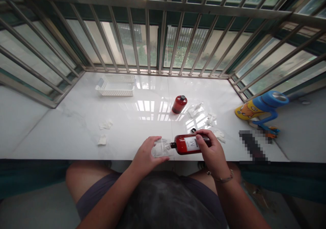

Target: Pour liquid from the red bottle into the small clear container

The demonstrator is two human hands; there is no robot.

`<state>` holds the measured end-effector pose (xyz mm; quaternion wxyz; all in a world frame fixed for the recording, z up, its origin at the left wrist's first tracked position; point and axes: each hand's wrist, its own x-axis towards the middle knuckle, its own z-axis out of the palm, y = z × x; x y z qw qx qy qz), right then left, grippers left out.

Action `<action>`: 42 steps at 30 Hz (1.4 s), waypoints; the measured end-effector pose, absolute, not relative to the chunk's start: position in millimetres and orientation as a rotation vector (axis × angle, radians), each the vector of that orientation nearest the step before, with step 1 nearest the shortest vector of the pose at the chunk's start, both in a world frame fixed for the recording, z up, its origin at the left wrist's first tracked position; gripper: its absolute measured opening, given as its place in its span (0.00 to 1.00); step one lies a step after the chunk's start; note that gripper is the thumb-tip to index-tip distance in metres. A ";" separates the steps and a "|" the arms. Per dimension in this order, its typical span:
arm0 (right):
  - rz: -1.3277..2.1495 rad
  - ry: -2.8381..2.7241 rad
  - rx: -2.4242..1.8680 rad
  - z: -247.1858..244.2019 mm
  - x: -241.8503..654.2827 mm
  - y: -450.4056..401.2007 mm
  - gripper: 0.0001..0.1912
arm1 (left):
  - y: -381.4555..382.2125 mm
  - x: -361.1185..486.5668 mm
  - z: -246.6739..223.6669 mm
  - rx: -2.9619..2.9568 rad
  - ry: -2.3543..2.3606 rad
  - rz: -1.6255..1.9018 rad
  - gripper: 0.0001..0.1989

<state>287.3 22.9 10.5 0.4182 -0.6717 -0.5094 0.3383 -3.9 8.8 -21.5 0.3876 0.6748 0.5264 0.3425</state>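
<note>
Step in hand, as judged: pouring from a tipped bottle into a small clear container; the next move calls for a steady tilt, with the neck kept over the container's mouth.

- Amber bottle (189, 144), white label: lying nearly level at the near edge of the white sill (76, 120), neck pointing left into the container.
- Right hand (212, 151): fingers closed round the amber bottle's base end, gripping it.
- Clear container (160, 148): just left of the amber bottle, touching its neck; contents cannot be told.
- Left hand (147, 154): curled partly round the container, steadying it.
- Second red-brown bottle (179, 104), dark cap on: upright, beyond the amber bottle.
- Crumpled clear wrappers (203, 115): right of the second bottle.
- White basket (115, 85): far left of it, near the window bars.
- White pads (104, 132): well left of the amber bottle.
- Blue-and-yellow cartoon bottle (262, 107): far right, tilted.
</note>
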 end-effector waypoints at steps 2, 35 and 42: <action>0.849 -1.275 -1.689 10.9 287.0 22.9 0.25 | 8.7 -3.8 -21.3 1.717 1.341 0.878 0.35; 0.832 -1.270 -1.666 13.1 289.3 20.9 0.24 | 8.8 -4.6 -27.4 1.699 1.352 0.875 0.36; 0.823 -1.278 -1.678 11.2 290.6 21.5 0.24 | 8.6 -5.6 -31.3 1.714 1.366 0.871 0.36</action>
